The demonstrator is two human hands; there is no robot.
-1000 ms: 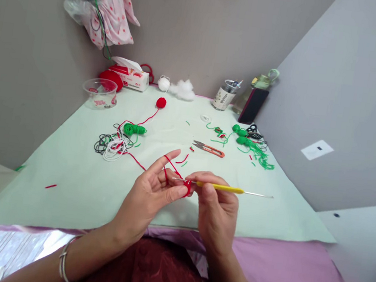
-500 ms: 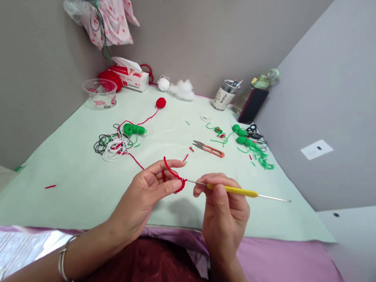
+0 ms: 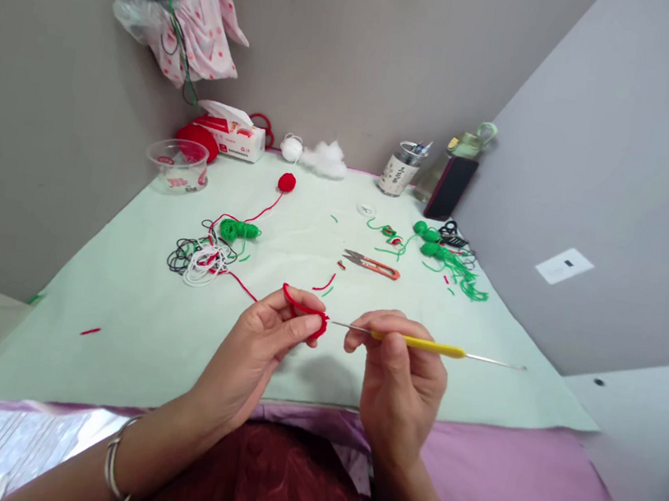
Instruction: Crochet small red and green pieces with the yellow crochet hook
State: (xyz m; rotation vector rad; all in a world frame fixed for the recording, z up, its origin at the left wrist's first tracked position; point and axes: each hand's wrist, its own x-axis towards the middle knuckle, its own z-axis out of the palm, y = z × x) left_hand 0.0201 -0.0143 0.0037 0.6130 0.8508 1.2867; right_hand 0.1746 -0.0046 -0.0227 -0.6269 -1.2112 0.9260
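Between thumb and fingers, my left hand pinches a small red crochet piece. Red yarn loops over the left index finger and trails back toward the tangle on the table. My right hand grips a crochet hook by its yellow handle, holding it nearly level. The hook's thin metal tip points left and lies just right of the red piece, seemingly a little apart from it. Most of the red piece is hidden behind the left thumb.
Orange-handled thread snips lie beyond my hands, near yarn scraps. Left are a green yarn bundle and white cord; right, green crocheted pieces. A clear tub, tissue pack, pen holder and phone stand behind.
The hook's tip has come away from the red piece, and its handle has shifted slightly right and tilted down. My left index finger has bent inward, uncovering a red scrap on the table.
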